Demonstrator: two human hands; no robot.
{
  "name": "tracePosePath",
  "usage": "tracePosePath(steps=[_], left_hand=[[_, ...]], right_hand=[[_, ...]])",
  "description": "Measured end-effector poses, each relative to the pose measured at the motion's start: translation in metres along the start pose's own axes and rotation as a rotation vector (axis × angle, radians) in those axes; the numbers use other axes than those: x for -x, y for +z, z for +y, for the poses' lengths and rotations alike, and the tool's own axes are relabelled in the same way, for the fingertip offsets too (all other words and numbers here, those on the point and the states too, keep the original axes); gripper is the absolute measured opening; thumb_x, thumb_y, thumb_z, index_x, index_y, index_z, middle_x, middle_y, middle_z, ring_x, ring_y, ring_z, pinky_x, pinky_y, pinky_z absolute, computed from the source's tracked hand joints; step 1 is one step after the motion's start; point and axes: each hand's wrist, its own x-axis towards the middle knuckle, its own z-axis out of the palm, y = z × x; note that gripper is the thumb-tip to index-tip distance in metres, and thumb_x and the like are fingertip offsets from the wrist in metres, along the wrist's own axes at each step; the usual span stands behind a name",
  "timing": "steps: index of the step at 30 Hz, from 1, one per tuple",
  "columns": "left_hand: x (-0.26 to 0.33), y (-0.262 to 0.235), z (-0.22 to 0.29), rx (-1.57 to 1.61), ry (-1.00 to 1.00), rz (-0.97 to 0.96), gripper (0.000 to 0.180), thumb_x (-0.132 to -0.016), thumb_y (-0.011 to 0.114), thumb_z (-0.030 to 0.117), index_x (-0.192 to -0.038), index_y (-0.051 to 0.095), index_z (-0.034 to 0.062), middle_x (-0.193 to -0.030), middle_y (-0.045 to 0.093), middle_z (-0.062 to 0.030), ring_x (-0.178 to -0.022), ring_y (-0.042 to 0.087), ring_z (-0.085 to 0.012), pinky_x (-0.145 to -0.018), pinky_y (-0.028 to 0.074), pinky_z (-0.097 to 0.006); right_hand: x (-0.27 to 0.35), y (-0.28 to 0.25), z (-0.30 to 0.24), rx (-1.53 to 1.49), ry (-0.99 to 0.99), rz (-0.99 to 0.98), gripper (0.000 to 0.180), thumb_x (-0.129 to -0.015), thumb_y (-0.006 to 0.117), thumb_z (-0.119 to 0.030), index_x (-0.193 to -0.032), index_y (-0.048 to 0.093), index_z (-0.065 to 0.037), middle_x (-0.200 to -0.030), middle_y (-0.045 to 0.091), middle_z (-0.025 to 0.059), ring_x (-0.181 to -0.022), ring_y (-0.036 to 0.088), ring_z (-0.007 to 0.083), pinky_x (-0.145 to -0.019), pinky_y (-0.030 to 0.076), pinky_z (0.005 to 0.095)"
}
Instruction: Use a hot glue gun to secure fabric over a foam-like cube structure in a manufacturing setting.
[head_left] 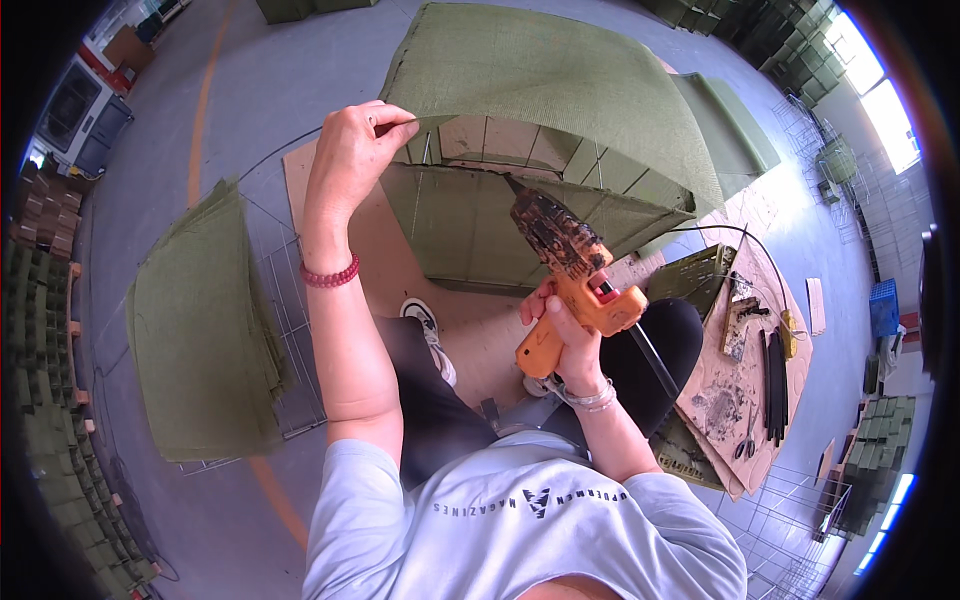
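Note:
My right hand (568,335) is wrapped round the handle of an orange hot glue gun (575,260) with a blackened front; a dark glue stick juts from its back. Its nozzle points up and left at the edge of a large box (470,230) of green mesh fabric over a wire frame. My left hand (365,140) pinches the near edge of the green fabric top sheet (530,70) at its left corner. That sheet is lifted there, so the wire bars and the inside of the box show below it.
At left, a stack of green fabric sheets (200,330) lies on wire grids. Cardboard (720,400) at right bears black glue sticks (774,385), scissors (745,435) and a glue-smeared block (740,325). The gun's cord (745,232) curves off to the right. My legs flank the box's near side.

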Motion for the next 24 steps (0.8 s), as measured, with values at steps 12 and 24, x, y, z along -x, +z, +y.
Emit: tracePosePath(steps=[12, 24], left_hand=[[-0.002, 0.002, 0.003, 0.005, -0.019, -0.015, 0.015, -0.081, 0.067, 0.012, -0.086, 0.068, -0.0021, -0.066, 0.056, -0.0023, -0.056, 0.043, -0.0079, -0.052, 0.035, -0.025], [-0.006, 0.025, 0.018, -0.027, 0.071, 0.012, 0.013, -0.081, 0.067, 0.011, -0.084, 0.068, -0.0007, -0.072, 0.065, -0.0071, -0.056, 0.053, -0.0119, -0.054, 0.041, -0.027]], right_hand=[[0.003, -0.005, -0.004, 0.015, -0.016, 0.041, 0.023, -0.087, 0.057, -0.010, -0.105, 0.047, 0.000, -0.088, 0.049, 0.0071, -0.077, 0.050, 0.0168, -0.068, 0.045, 0.0351], [0.005, -0.014, -0.010, 0.017, -0.033, 0.081, 0.022, -0.088, 0.057, -0.011, -0.104, 0.047, 0.000, -0.089, 0.048, 0.0067, -0.075, 0.049, 0.0165, -0.067, 0.045, 0.0344]])
